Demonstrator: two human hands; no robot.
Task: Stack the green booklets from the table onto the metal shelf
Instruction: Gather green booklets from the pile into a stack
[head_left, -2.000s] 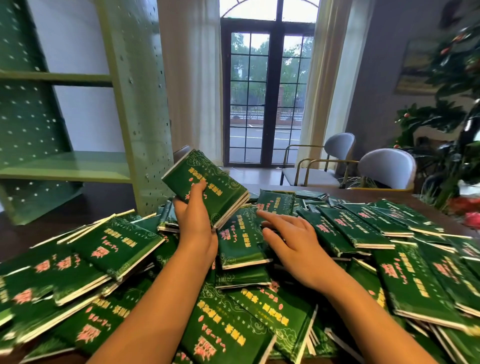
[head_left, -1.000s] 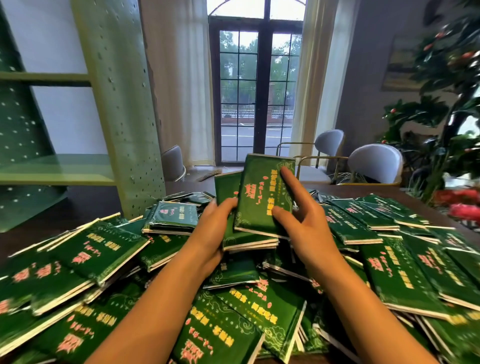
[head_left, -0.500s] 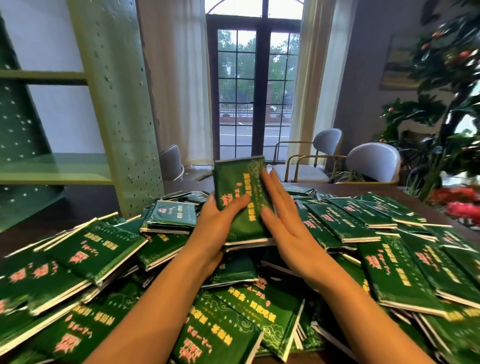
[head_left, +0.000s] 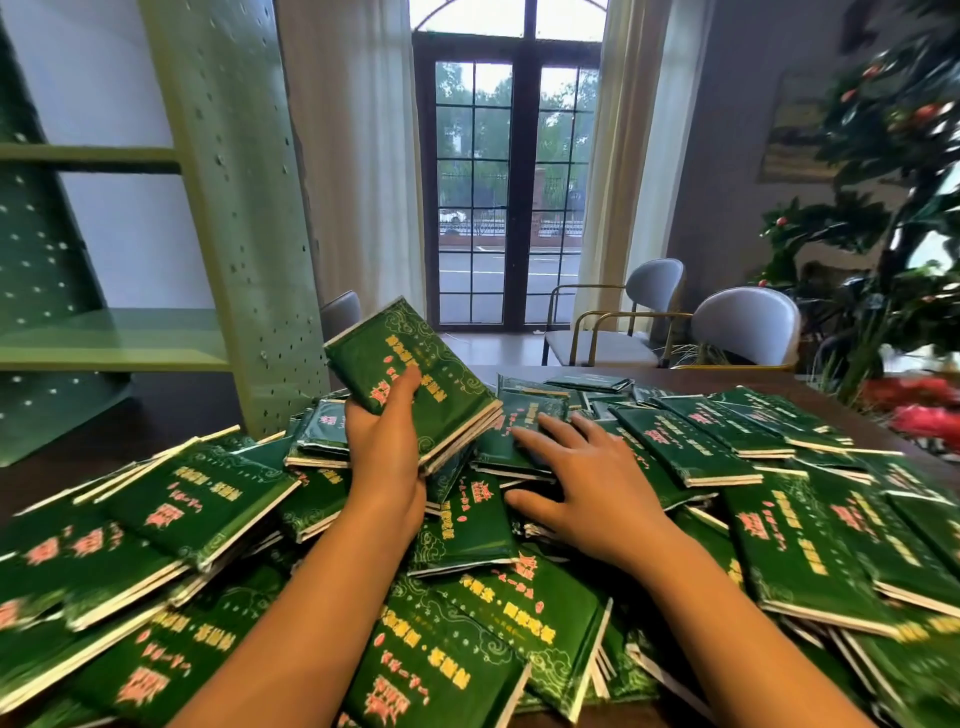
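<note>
A small stack of green booklets (head_left: 415, 374) is gripped in the left hand (head_left: 384, 452), with the fingers curled round it, and is held up above the heap. The right hand (head_left: 587, 488) is laid flat, fingers spread, on another booklet (head_left: 519, 415) lying in the heap. The counter (head_left: 135, 415) is covered by a big messy heap of booklets (head_left: 467, 623). On the part of the metal shelf (head_left: 119, 338) that can be seen, no booklets are found. So the job looks barely begun: a few are gathered, none are stacked, and nearly all are left to be moved.
</note>
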